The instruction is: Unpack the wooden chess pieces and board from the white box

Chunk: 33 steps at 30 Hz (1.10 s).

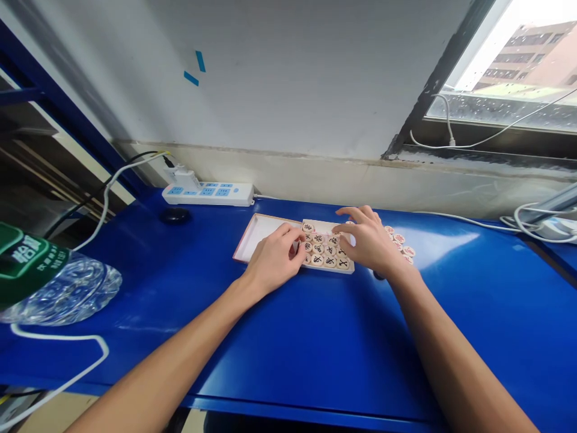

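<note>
A shallow box (331, 269) holds rows of round Chinese chess pieces (317, 260) with dark characters on them. My left hand (276, 255) is curled at the box's left edge, thumb and forefinger bent around that side; its other fingertips are hidden. Over the right end of the box hovers my right hand (367, 236), fingers spread and thumb low by the pieces, with nothing visible in its grasp. Beneath and beside my left hand lies an open pinkish-edged box lid (259, 231), white inside. More loose chess pieces with red characters (408, 251) lie on the table right of my right hand.
The blue table (279, 349) runs along a wall. A white power strip (243, 193) and a black mouse-like object (175, 215) sit at the back left. A green-labelled clear bottle (67, 288) stands near left. White cables (469, 223) cross the right back.
</note>
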Each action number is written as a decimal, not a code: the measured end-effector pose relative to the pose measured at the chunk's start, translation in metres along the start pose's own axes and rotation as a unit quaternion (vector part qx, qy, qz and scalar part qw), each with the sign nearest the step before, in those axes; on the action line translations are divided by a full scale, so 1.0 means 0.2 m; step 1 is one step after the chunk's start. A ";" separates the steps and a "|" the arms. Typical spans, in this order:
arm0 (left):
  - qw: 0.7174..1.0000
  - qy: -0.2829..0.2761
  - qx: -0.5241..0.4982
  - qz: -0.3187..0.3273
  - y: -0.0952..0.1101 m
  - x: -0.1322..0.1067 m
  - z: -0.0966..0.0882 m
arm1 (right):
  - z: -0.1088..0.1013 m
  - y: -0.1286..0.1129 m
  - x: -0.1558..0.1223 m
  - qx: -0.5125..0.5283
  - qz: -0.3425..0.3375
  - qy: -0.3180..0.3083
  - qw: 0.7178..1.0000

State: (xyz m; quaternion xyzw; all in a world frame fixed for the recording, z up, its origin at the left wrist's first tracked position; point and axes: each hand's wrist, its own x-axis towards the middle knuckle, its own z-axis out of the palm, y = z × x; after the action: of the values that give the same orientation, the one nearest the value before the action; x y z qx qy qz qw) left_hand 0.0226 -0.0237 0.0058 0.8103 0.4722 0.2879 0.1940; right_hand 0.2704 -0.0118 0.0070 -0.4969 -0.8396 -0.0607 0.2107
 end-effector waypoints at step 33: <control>1.000 0.006 0.000 0.003 0.01 0.00 -0.01 | -0.15 0.19 -0.18 0.146 0.073 -0.058 0.985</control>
State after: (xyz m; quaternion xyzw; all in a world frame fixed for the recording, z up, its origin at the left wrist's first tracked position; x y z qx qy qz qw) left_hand 0.0222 -0.0248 0.0077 0.8102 0.4706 0.2931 0.1905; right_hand 0.3264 -0.0322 0.0158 -0.5232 -0.8120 0.1072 0.2355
